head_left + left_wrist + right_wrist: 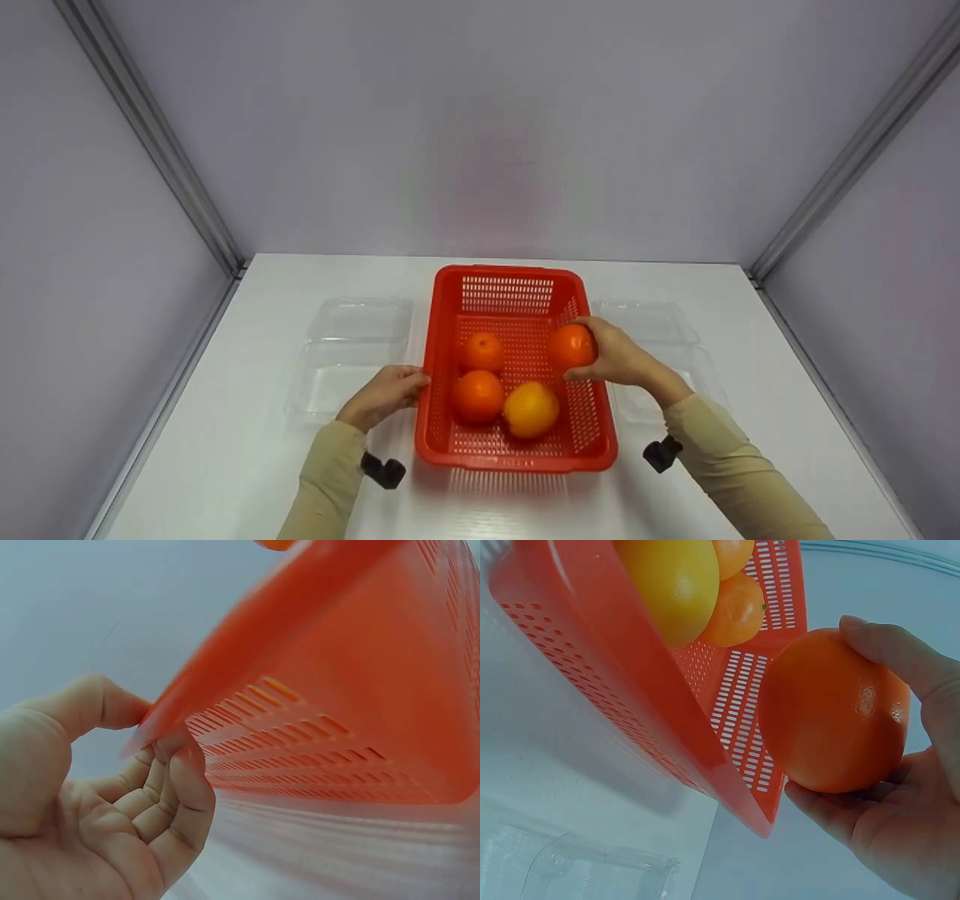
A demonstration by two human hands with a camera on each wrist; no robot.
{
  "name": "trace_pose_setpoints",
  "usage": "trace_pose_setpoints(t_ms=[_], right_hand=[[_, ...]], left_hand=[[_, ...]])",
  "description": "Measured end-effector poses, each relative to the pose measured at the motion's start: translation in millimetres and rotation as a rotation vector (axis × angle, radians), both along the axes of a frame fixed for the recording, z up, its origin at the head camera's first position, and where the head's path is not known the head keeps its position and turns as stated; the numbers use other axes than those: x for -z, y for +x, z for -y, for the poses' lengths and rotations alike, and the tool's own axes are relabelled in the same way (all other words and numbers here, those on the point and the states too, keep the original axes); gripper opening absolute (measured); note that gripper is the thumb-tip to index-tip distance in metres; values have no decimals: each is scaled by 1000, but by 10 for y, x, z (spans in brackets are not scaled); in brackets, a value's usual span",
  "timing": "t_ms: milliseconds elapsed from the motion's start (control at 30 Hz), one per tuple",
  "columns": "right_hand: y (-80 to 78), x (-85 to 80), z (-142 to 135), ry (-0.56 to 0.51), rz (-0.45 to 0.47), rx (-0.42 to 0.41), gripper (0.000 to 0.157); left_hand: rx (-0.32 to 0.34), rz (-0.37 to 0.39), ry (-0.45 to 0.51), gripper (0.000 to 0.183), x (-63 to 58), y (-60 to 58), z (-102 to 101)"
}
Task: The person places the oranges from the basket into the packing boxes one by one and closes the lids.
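A red plastic basket point(517, 463) with slotted walls stands in the middle of the white table. My left hand point(386, 394) pinches its left rim between thumb and curled fingers, as the left wrist view also shows. My right hand point(619, 356) grips an orange point(573, 346) over the basket's right side; in the right wrist view that orange point(832, 712) is held between thumb and fingers near the rim. Inside the basket lie a small orange fruit point(482, 352), a larger orange point(478, 396) and a yellow-orange fruit point(531, 409).
To the left of the basket lies an open clear plastic container point(358, 322). A similar clear container point(652, 322) lies on the right, partly behind my right hand and forearm. Pale walls enclose the white table point(217, 450) at the back and both sides.
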State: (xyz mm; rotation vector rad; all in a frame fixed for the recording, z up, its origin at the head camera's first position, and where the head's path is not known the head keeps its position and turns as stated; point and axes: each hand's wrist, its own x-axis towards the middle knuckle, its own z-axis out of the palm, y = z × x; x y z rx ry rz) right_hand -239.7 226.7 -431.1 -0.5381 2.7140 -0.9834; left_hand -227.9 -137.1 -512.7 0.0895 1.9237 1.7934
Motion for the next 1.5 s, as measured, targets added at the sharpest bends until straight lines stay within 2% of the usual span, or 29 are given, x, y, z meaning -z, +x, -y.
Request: trace_pose_setpoints(t_ms=[133,367,967,1367,1500], right_hand=[[-1,10,-35,-5,-26,-12,81],[-2,28,-89,-3,-23,0,84],[4,38,-167,-13,-12,23,84],[24,21,-251,-7,-40,34,82],[27,26,-282,-16,-44,57,81]], left_hand=[[-7,5,7,32,6,10,-14],[23,-19,19,41,-5,21,-25],[-2,-12,-39,37,4,4,-7],[22,-26,-19,35,3,16,6],[12,-19,-22,35,-2,20,-2]])
